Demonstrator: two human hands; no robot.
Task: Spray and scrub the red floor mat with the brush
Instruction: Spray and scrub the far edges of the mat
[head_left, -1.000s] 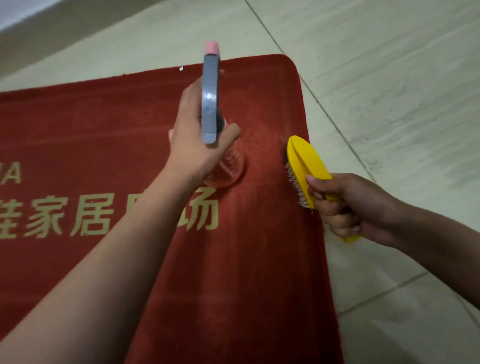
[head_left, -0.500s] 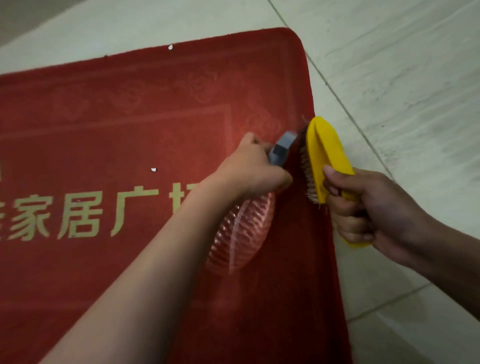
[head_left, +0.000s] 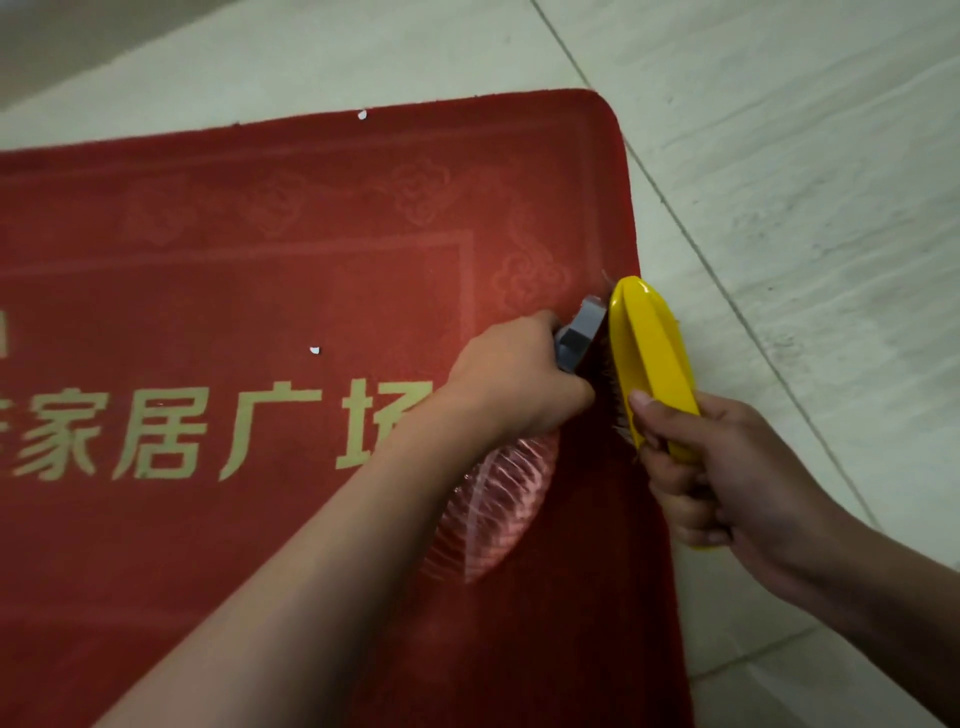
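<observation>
The left hand (head_left: 519, 379) is curled tight round the neck of a clear bottle (head_left: 493, 509). The bottle is tipped over. Its ribbed body lies back under the wrist, over the mat, and I cannot tell if it touches the mat. Its grey spray head (head_left: 582, 332) points away from the person, toward the brush. I cannot tell if a finger is on the trigger.

The right hand (head_left: 727, 467) is curled round the back half of a yellow brush (head_left: 649, 348). The thumb lies on the brush's left side and the fingers wrap under it. The brush is tipped on its side, so its bristles (head_left: 615, 400) face left, at the spray head. The spray head is right beside the bristles. I cannot tell if they touch.

The floor (head_left: 805, 156) is pale tile with thin lines between the tiles. The red mat (head_left: 260, 291) lies flat on it and fills the left and middle of the view. Big gold letters (head_left: 171, 431) run across the mat, and a faint swirl pattern goes round its border. Two small white bits lie on the mat. One (head_left: 362, 115) is near the far edge and one (head_left: 315, 350) is just above the letters.

Both hands are at the mat's right edge, a little back from its round far corner (head_left: 602, 109). The brush sits just over that edge. Right of the edge, the tile goes on to the side of the view. Left of the hands, the red mat goes on a long way.
</observation>
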